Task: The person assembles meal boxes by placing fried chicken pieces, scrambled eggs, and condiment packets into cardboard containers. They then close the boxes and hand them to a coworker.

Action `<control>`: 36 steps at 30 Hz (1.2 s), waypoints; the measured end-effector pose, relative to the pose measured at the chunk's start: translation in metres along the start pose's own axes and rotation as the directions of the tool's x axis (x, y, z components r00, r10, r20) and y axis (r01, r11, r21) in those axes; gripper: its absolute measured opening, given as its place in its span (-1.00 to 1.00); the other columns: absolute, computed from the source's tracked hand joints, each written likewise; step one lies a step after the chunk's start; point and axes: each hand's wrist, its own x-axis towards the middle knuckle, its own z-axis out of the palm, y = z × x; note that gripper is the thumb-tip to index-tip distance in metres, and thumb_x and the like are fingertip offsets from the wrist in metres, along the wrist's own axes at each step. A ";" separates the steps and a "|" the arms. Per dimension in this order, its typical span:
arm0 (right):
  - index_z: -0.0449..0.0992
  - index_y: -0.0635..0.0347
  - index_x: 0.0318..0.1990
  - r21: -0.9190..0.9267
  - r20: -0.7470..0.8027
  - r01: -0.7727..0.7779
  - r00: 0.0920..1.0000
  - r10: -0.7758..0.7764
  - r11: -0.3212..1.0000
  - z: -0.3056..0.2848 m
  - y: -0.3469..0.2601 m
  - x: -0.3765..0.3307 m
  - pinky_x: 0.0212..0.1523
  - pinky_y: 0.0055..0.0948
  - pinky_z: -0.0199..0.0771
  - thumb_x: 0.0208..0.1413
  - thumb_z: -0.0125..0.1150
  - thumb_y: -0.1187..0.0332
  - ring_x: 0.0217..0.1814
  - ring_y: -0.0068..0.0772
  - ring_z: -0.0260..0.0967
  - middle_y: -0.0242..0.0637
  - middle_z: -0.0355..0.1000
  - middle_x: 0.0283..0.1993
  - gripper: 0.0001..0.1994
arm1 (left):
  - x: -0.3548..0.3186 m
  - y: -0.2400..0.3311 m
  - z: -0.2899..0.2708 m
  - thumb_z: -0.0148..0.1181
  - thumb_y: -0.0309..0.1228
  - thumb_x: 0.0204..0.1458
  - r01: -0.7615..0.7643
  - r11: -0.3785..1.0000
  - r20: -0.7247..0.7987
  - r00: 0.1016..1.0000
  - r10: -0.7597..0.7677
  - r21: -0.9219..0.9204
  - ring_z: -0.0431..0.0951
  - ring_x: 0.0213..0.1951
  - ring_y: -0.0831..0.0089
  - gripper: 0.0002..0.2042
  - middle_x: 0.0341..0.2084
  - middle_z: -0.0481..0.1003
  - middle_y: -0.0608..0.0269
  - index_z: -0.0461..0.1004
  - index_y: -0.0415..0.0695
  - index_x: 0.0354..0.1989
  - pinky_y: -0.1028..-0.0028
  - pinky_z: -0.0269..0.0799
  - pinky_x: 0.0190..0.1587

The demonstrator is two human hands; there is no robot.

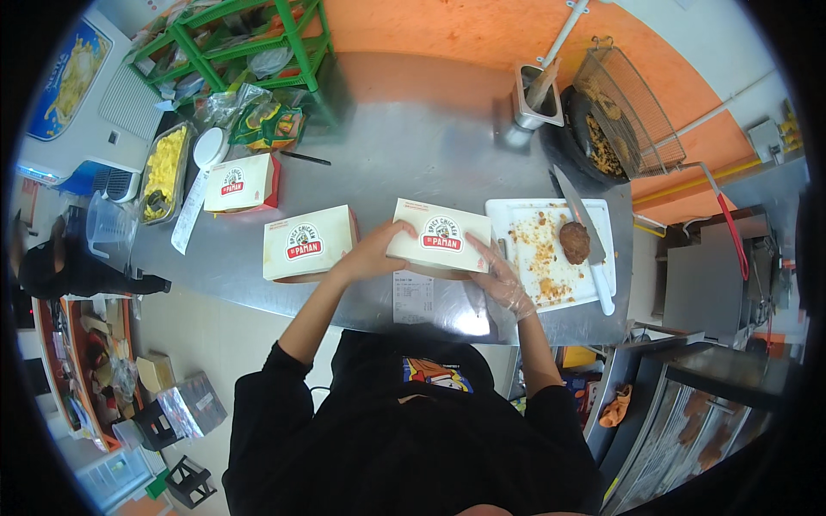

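Between both hands is a closed cream cardboard food box with a red and white label. My left hand grips its left side, thumb on the lid. At its right side my right hand, in a clear plastic glove, holds the near corner. A matching box stands just left of my left hand, and a third box sits farther left. A printed receipt lies below the held box. Right of my gloved hand, a white cutting board carries crumbs, a brown fried piece and a large knife.
At the back right stand a dark pan with a wire fry basket and a metal container. A tray of yellow food, a white-lidded container and a green rack are left. Another person is far left.
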 end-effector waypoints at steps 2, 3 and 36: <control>0.20 0.05 0.37 0.127 -0.035 0.024 0.999 -0.020 0.992 0.006 0.001 -0.001 0.47 -0.25 -0.25 0.00 0.11 0.48 0.53 -0.02 -0.20 0.03 -0.15 0.49 -0.33 | -0.003 -0.002 0.008 0.22 -0.54 -0.12 0.051 0.986 -0.062 0.996 -0.062 -0.161 0.07 0.36 0.11 -0.59 0.29 0.16 -0.02 0.38 -0.05 -0.03 0.34 0.05 0.32; 0.23 0.06 0.35 0.191 -0.053 0.036 0.998 -0.026 0.981 0.011 0.002 -0.003 0.47 -0.25 -0.25 0.02 0.08 0.48 0.53 0.00 -0.21 0.05 -0.16 0.49 -0.36 | -0.005 -0.004 0.014 0.19 -0.57 -0.10 0.074 0.967 -0.087 0.991 -0.098 -0.243 0.04 0.38 0.07 -0.70 0.32 0.13 -0.07 0.42 -0.05 -0.14 0.34 0.04 0.32; 0.31 0.24 0.21 0.121 -0.561 0.209 0.821 -0.107 0.970 0.042 -0.079 0.018 0.42 -0.17 -0.10 0.22 0.11 0.38 0.46 -0.14 -0.04 -0.02 0.16 0.34 -0.58 | -0.076 0.054 0.143 0.26 -0.41 -0.03 -0.342 0.938 -0.300 0.890 0.344 0.060 0.36 0.04 -0.04 -0.55 -0.02 0.36 -0.03 0.34 -0.28 0.05 0.07 0.18 0.20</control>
